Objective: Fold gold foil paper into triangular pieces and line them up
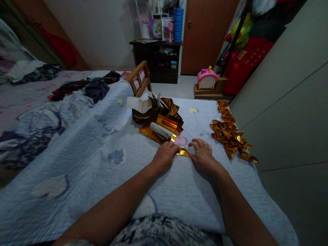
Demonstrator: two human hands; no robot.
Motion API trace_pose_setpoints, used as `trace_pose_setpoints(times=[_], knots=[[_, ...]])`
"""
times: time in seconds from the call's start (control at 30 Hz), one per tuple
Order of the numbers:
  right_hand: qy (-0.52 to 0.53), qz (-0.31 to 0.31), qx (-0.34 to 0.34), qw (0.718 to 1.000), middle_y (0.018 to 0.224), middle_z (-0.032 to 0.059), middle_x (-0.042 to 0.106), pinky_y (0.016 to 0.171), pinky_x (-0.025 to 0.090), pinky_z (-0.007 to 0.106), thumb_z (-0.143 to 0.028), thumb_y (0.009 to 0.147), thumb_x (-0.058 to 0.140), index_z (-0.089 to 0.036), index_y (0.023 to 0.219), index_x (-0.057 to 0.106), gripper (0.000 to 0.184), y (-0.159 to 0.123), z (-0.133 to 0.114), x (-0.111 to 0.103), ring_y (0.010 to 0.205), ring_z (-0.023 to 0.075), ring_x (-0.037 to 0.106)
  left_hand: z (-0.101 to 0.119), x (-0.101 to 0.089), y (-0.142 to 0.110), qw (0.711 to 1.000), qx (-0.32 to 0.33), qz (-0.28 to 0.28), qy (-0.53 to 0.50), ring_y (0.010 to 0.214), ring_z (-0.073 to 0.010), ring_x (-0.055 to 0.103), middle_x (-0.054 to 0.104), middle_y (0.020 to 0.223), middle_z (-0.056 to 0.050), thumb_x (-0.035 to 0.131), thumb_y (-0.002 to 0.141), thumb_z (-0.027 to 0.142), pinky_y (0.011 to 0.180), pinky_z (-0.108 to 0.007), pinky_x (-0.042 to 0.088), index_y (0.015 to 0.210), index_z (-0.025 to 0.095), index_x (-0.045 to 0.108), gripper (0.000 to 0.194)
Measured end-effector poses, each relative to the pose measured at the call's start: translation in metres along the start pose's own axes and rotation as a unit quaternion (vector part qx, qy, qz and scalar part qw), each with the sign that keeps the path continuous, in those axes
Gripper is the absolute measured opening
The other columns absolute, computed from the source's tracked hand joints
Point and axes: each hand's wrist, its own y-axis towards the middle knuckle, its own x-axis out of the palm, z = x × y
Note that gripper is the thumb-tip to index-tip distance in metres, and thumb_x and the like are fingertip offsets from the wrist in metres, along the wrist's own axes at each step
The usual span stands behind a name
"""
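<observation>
A small folded piece of gold foil paper (183, 152) lies on the light blue bedspread between my hands. My left hand (166, 156) is closed over its left end, fingers pressed together, covering that part. At the right tip, the thumb of my right hand (202, 154) touches or nearly touches the foil; its other fingers are curved and apart. Just beyond my left hand sit loose gold foil sheets (166, 123) with a pale rolled paper (161, 131). Behind them is a thick stack of papers (145, 114). Several folded gold foil pieces (228, 133) are heaped along the right edge.
The quilted bedspread (115, 184) covers the surface. To the left are rumpled bedding and clothes (96, 89). A wooden rail (139, 80) stands at the far end, with a dark cabinet (156, 65) behind it. A pink toy (207, 79) sits on a box by the door.
</observation>
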Motion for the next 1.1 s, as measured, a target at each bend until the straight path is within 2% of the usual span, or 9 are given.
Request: trace_pose_setpoints(times=[0.3,0.47,0.57,0.8,0.9,1.03,1.1], knots=[[0.002,-0.013,-0.024,1.000,0.141,0.0127,0.052,0.113,0.030,0.054,-0.015,0.084,0.053,-0.023,0.117,0.058,0.034,0.001,0.005,-0.004,0.137,0.0300,0.040,-0.001,0.000,-0.001,0.999,0.036,0.018,0.004,0.097,-0.0228,0.055,0.065,0.104,-0.006,0.054,0.091,0.006,0.085,-0.036,0.045,0.104,0.021,0.068,0.024],[0.001,-0.007,-0.024,1.000,0.141,0.0130,0.053,0.114,0.030,0.054,-0.017,0.087,0.054,-0.022,0.115,0.060,0.029,0.001,0.005,-0.002,0.137,0.0301,0.041,0.002,-0.003,-0.005,0.995,0.093,0.031,0.022,0.099,-0.0236,0.056,0.068,0.109,-0.007,0.055,0.096,0.016,0.088,-0.039,0.045,0.102,0.018,0.066,0.013],[0.000,-0.007,-0.020,1.000,0.142,0.0117,0.052,0.114,0.030,0.054,-0.016,0.086,0.055,-0.024,0.118,0.061,0.033,0.001,0.006,-0.001,0.137,0.0299,0.041,0.003,-0.003,-0.005,0.993,0.111,0.037,0.034,0.097,-0.0229,0.057,0.070,0.107,-0.008,0.053,0.100,0.022,0.087,-0.038,0.046,0.100,0.017,0.067,0.016],[0.007,-0.014,-0.031,0.999,0.142,0.0120,0.052,0.113,0.029,0.054,-0.012,0.084,0.051,-0.024,0.116,0.060,0.035,0.002,0.008,-0.003,0.137,0.0295,0.039,0.000,-0.002,-0.002,0.990,0.134,0.053,0.011,0.092,-0.0210,0.060,0.072,0.102,-0.008,0.056,0.099,0.021,0.086,-0.035,0.049,0.097,0.016,0.071,0.016],[0.034,-0.008,-0.050,0.998,0.137,0.0120,0.054,0.112,0.030,0.050,-0.011,0.082,0.049,-0.022,0.110,0.059,0.032,0.002,0.005,-0.007,0.133,0.0283,0.042,-0.001,-0.001,-0.002,0.989,0.137,0.062,-0.002,0.093,-0.0213,0.061,0.072,0.103,-0.008,0.057,0.098,0.021,0.086,-0.035,0.050,0.096,0.016,0.071,0.015],[0.054,-0.001,-0.092,0.994,0.125,0.0101,0.059,0.103,0.036,0.044,-0.026,0.084,0.059,-0.023,0.112,0.059,0.028,0.004,-0.005,-0.008,0.119,0.0278,0.050,-0.003,0.001,-0.003,0.988,0.134,0.066,-0.027,0.097,-0.0219,0.061,0.072,0.106,-0.009,0.056,0.098,0.022,0.090,-0.037,0.050,0.100,0.017,0.070,0.015],[0.046,0.002,-0.095,0.994,0.120,0.0100,0.061,0.097,0.037,0.042,-0.028,0.084,0.062,-0.022,0.109,0.061,0.026,0.004,-0.010,-0.008,0.112,0.0276,0.051,-0.004,0.001,-0.004,0.988,0.128,0.069,-0.042,0.098,-0.0223,0.062,0.072,0.107,-0.009,0.057,0.098,0.021,0.091,-0.037,0.051,0.102,0.017,0.070,0.015]])
